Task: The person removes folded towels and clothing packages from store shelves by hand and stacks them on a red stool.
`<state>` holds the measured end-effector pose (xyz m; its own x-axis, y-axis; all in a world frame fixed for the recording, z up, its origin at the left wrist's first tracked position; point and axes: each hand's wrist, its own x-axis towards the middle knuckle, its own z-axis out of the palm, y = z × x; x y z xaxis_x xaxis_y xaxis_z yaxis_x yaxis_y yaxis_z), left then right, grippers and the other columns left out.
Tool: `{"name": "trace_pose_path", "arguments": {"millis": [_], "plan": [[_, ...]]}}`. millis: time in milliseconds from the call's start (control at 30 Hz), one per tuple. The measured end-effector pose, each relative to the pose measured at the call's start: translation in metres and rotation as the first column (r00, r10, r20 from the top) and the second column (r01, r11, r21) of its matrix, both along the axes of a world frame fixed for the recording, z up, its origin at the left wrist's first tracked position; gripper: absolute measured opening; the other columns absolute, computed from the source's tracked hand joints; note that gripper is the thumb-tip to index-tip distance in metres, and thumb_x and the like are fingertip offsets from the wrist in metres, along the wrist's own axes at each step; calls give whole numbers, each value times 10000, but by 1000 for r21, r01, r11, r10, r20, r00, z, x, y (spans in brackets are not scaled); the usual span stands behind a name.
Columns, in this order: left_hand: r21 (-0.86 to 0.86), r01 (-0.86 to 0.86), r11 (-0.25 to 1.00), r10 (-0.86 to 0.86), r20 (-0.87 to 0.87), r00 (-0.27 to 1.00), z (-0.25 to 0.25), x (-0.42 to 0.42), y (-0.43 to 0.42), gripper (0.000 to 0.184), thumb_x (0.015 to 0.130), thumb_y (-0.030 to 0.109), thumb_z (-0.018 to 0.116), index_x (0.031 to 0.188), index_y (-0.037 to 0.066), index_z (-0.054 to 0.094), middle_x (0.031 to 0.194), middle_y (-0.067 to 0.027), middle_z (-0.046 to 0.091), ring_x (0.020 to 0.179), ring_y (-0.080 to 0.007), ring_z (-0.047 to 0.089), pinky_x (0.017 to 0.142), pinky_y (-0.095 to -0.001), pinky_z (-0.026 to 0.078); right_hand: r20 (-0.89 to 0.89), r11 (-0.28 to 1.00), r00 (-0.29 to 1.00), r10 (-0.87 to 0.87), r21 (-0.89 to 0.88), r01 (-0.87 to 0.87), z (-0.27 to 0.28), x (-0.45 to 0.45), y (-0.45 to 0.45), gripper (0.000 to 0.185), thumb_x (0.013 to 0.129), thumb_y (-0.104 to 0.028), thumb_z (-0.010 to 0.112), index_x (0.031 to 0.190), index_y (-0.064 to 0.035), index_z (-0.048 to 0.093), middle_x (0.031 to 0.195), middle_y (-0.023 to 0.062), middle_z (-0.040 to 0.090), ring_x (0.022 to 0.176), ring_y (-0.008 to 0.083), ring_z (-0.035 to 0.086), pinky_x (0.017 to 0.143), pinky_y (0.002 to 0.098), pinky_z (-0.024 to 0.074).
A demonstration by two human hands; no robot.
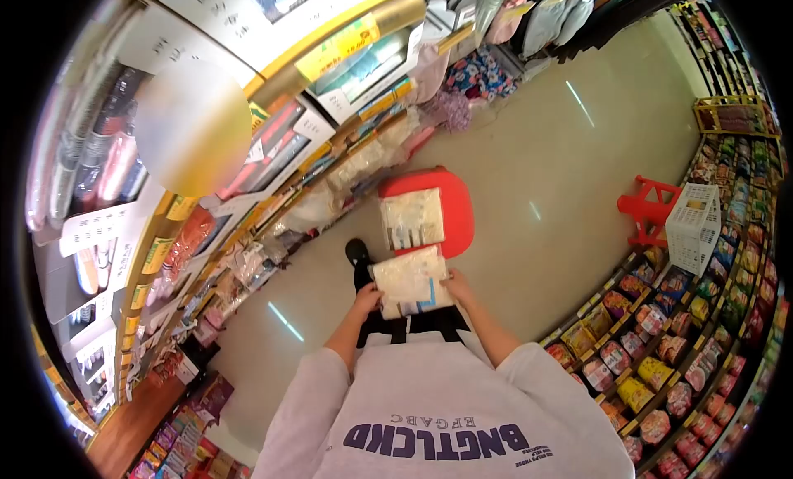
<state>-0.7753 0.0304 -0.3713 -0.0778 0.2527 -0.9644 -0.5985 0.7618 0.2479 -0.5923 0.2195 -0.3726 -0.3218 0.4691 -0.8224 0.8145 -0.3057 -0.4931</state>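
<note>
Between my two hands is a flat cream-coloured package (pixel 409 279) in clear plastic, with a blue mark near its lower right. My left hand (pixel 368 298) is closed on its left edge. On the opposite edge, my right hand (pixel 457 287) grips it too. Just beyond lies a second, similar cream package (pixel 413 218), resting on a red stool (pixel 459 211). The held package overlaps the near edge of the stool in this view; whether it touches the stool I cannot tell.
Shelves of packaged goods (pixel 289 140) with yellow price tags rise close on the left. Snack shelves (pixel 644 347) curve along the right. A white plastic basket (pixel 695 229) stands beside a red stool (pixel 644 211) there. Tiled floor (pixel 545 165) stretches between.
</note>
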Motion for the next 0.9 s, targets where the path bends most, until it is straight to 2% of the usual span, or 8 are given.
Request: {"name": "trace_pose_path", "arguments": {"millis": [133, 300, 367, 500, 567, 800, 867, 900], "plan": [[96, -104, 990, 116, -131, 985, -10, -17, 25, 210, 726, 104, 529, 929, 50, 533, 679, -22, 511, 547, -98, 462, 472, -245, 396, -80, 997, 996, -28, 65, 34, -20, -21, 22, 402, 660, -99, 585, 1039, 10, 508, 889, 147, 575, 814, 247, 561, 738, 339, 437], [217, -72, 974, 113, -181, 977, 2, -51, 68, 335, 737, 129, 532, 1051, 16, 505, 893, -80, 562, 767, -154, 533, 656, -262, 425, -47, 979, 999, 12, 206, -2, -19, -57, 60, 417, 669, -89, 569, 1066, 14, 492, 915, 150, 571, 842, 242, 557, 756, 331, 433], [297, -60, 953, 121, -193, 974, 4, -57, 79, 377, 743, 139, 531, 1094, 9, 489, 965, -106, 569, 851, -177, 543, 727, -271, 423, -69, 951, 998, 14, 308, 8, -12, -67, 70, 480, 664, -132, 566, 1112, 4, 458, 988, 216, 557, 957, 315, 537, 821, 364, 413], [227, 292, 929, -156, -476, 866, -22, -61, 72, 502, 747, 225, 540, 1176, -10, 425, 1083, -183, 535, 989, -285, 520, 844, -330, 391, 85, 900, 993, 79, 421, -108, 4, -73, 73, 489, 689, -157, 552, 1134, 7, 436, 1039, 235, 535, 1002, 333, 512, 843, 380, 403], [58, 459, 886, -346, -577, 740, -9, -59, 66, 517, 749, 272, 528, 1182, 8, 428, 1100, -199, 521, 1016, -310, 504, 866, -347, 386, 106, 948, 991, 79, 299, -107, 14, -69, 66, 492, 721, -138, 555, 1162, 11, 399, 1083, 219, 516, 1022, 315, 502, 856, 364, 404], [-24, 586, 810, -511, -519, 685, 3, -62, -8, 442, 752, 301, 522, 1091, 17, 525, 1105, -181, 525, 1030, -320, 494, 877, -346, 387, 25, 976, 990, 138, 163, -141, 24, -39, 17, 498, 702, -165, 591, 1127, 25, 415, 1098, 208, 509, 1039, 320, 488, 876, 353, 388], [-37, 570, 821, -495, -544, 678, 7, -71, -32, 443, 746, 300, 527, 1077, 6, 531, 1094, -189, 529, 1001, -322, 512, 858, -350, 398, 64, 912, 967, 246, 323, -253, -3, -23, 2, 484, 678, -166, 611, 1086, 27, 437, 1032, 177, 541, 956, 291, 536, 811, 358, 423], [-35, 546, 837, -466, -571, 677, 8, -77, -44, 447, 742, 298, 529, 1078, 2, 528, 1087, -191, 533, 974, -321, 528, 841, -352, 405, 56, 934, 955, 291, 198, -296, -15, -18, 3, 454, 687, -179, 604, 1067, 15, 450, 974, 152, 556, 895, 261, 553, 759, 365, 435]]}}
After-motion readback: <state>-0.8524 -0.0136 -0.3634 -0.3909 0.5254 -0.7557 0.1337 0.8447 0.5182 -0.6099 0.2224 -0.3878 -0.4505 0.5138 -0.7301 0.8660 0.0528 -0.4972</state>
